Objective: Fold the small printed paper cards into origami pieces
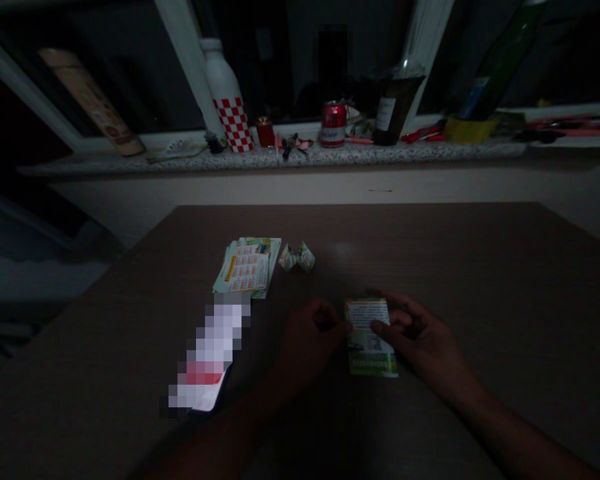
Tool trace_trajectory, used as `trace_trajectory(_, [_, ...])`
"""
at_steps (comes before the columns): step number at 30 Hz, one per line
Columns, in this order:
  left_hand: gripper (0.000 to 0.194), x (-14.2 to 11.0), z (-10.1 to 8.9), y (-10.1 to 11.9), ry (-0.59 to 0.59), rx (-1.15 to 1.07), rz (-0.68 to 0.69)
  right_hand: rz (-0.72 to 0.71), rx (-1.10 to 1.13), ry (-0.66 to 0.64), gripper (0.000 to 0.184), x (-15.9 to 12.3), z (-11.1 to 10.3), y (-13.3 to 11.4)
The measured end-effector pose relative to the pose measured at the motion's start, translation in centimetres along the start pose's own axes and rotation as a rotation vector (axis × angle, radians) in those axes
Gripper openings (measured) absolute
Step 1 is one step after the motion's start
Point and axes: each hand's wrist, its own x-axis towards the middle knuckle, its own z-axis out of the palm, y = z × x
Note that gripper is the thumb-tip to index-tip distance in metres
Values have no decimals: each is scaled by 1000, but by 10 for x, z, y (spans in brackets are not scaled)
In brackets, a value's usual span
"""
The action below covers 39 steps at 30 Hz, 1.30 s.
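A small printed paper leaflet (pixel 369 340), green and white, lies on the dark wooden table (pixel 480 267) between my hands. My left hand (pixel 310 340) is curled, its fingertips pinching the leaflet's left edge. My right hand (pixel 415 333) rests on the leaflet's right side, fingers bent and pressing it down. Farther back lies a stack of similar leaflets (pixel 247 267). Beside the stack sit two small folded paper pieces (pixel 297 257).
A phone-like flat object (pixel 210 360), partly blurred, lies left of my left arm. The stone windowsill (pixel 280 157) behind holds a red-checked white bottle (pixel 227 100), a red can (pixel 333 123), dark glass bottles (pixel 395 100), a tape roll (pixel 467 130) and small clutter. The room is dim.
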Motion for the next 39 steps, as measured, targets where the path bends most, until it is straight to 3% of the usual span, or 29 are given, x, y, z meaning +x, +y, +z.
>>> trace_trajectory(39, [18, -1, 0, 1, 17, 55, 41, 8, 29, -29, 56, 0, -1, 1])
